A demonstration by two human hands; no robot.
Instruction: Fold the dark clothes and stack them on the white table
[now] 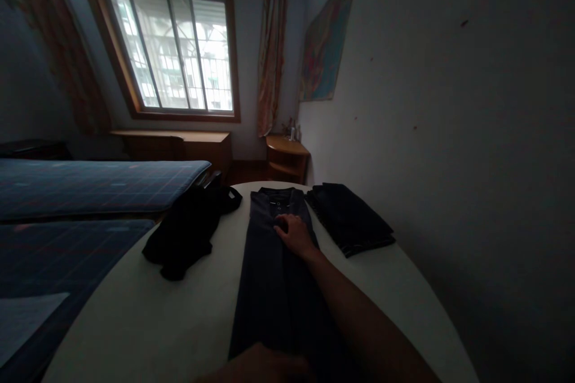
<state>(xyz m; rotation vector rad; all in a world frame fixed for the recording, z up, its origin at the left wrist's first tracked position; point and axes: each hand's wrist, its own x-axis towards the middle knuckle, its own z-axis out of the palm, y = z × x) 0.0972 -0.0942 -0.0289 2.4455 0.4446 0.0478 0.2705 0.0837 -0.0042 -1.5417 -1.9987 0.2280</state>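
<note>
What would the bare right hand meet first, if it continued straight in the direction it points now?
Probably the far end of the long, dark blue-grey cloth garment lying under the right hand; how closely the hand touches it is unclear in this dim picture.

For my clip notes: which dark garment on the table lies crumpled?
The black garment on the left, heaped unevenly; the middle garment lies long and flat, and the bundle at right is neatly folded.

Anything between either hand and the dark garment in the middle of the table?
Nothing visible: the right hand rests on the far part of the dark garment; the left hand is by the nearer part, contact unclear. The black cloth and folded clothes lie to either side.
</note>
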